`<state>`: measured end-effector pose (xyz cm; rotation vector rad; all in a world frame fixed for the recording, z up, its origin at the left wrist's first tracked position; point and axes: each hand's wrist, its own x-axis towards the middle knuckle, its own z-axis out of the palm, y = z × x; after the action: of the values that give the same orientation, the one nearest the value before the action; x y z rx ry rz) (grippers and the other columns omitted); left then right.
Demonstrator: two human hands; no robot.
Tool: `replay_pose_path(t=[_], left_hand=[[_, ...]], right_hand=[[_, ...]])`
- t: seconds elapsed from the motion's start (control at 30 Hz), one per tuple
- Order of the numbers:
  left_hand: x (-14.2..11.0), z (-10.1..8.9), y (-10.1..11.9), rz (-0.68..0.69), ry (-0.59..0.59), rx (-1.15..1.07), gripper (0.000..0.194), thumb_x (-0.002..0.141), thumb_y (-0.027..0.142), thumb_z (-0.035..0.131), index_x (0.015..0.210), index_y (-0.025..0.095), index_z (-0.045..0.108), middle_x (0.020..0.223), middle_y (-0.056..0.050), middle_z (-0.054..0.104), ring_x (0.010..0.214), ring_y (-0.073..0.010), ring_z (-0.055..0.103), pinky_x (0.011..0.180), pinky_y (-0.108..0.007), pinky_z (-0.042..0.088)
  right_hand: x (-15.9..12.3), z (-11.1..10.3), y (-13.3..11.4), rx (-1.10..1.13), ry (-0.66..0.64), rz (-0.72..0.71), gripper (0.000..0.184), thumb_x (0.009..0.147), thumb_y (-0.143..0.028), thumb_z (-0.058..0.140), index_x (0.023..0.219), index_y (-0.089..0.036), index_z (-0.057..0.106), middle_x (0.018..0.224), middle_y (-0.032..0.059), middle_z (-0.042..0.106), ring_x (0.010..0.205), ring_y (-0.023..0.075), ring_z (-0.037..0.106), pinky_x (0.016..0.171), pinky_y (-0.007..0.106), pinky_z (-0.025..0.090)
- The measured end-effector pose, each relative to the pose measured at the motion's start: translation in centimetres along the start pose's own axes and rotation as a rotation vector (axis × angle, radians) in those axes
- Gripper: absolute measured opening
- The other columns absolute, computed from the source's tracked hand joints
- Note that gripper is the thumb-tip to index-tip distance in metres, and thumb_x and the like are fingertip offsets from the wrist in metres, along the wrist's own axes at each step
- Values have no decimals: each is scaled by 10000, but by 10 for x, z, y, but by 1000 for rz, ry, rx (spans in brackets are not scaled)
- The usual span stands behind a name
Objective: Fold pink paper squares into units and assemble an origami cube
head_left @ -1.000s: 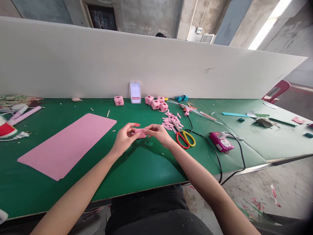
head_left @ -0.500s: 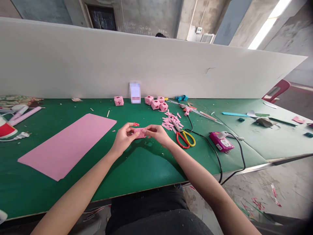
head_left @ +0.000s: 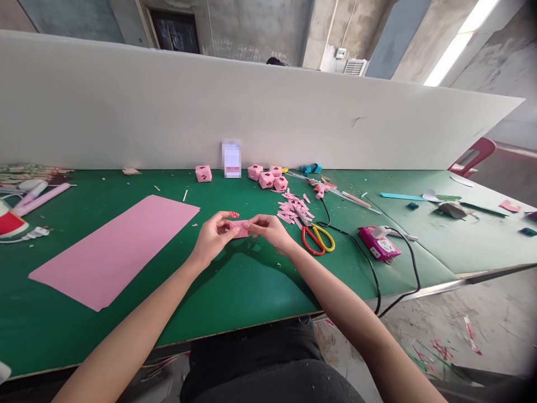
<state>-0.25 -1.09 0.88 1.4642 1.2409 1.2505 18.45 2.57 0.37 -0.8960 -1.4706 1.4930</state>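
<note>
From where I stand, with the board as twelve o'clock, the pink piece is over the counter. Grip: left hand pinches its nine o'clock end, right hand its three o'clock end. Apparently folded paper; expect it light, semi-stiff, easily creased. Hold by the edges; avoid crushing the middle.

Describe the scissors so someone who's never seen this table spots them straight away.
On the green table, find the pink paper scraps just right of the person's right hand. The scissors lie with their blades among those scraps; one red handle loop and one yellow set them apart.
</note>
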Motion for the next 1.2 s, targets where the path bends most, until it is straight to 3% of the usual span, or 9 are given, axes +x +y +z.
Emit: replay_pose_path(t=[0.43, 0.7, 0.93, 1.2], left_hand=[[0, 1, 2, -12, 5, -29, 440, 749, 368, 755, 1126, 185, 622, 875, -42, 740, 791, -203, 695, 767, -351, 573], [-2, 1, 2, -42, 0, -29, 454, 746, 349, 757, 1150, 198, 617, 787, -4, 691, 770, -205, 684, 752, -346, 548], [-1, 0, 8, -105, 45, -112, 452, 711, 332, 776, 1112, 198, 617, 716, 32, 662, 725, -169, 651, 747, -301, 503], [-1, 0, 6, -166, 3, -122, 527, 704, 373, 786, 1161, 193, 593, 812, -9, 721, 765, -176, 646, 766, -313, 475]], right_hand=[[-1, 2, -1, 8, 16, -39, 405, 683, -527, 821, 832, -164, 721, 757, 14, 687, 688, 123, 600, 624, 244, 472], [0, 2, 2, 9, 34, -54, 370, 676, -494, 828, 752, -165, 676, 716, 10, 673, 691, 132, 606, 617, 241, 467], [-1, 3, 2, -160, -84, -37, 430, 749, -583, 746, 754, -161, 662, 691, 7, 660, 650, 127, 585, 602, 245, 468], [2, 4, 6, -227, -59, -73, 470, 738, -620, 734, 710, -170, 603, 665, -3, 633, 601, 114, 550, 582, 244, 444]])
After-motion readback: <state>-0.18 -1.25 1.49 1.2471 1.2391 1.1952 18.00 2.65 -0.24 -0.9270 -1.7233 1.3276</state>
